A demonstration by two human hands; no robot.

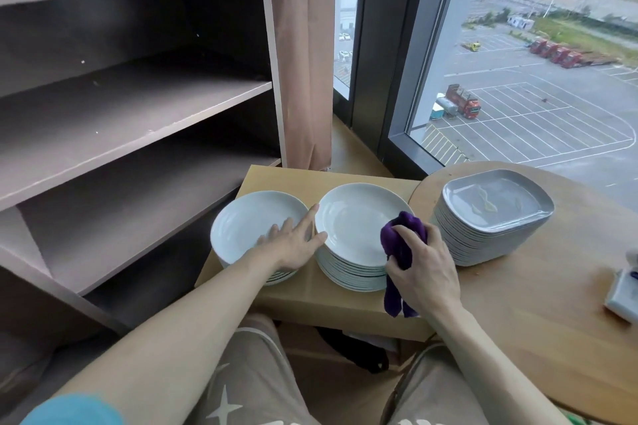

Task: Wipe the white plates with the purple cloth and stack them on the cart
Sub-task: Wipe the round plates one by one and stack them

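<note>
Two stacks of white round plates stand on a low wooden table (276, 179). The left stack (245, 228) is short; the right stack (352, 224) is taller. My left hand (293, 241) lies flat with fingers spread on the left stack's top plate, fingertips reaching the rim of the right stack. My right hand (424, 269) grips the purple cloth (400, 245), pressed on the right edge of the right stack's top plate; a tail of cloth hangs below my palm. The brown cart (138, 121) with bare shelves stands to the left.
A stack of grey squarish plates (493, 214) sits on the round wooden table (518, 321) at right, with a white object (623, 290) near its right edge. A tan fabric bag (303, 72) hangs on the cart's side. A window lies beyond. My knees are below.
</note>
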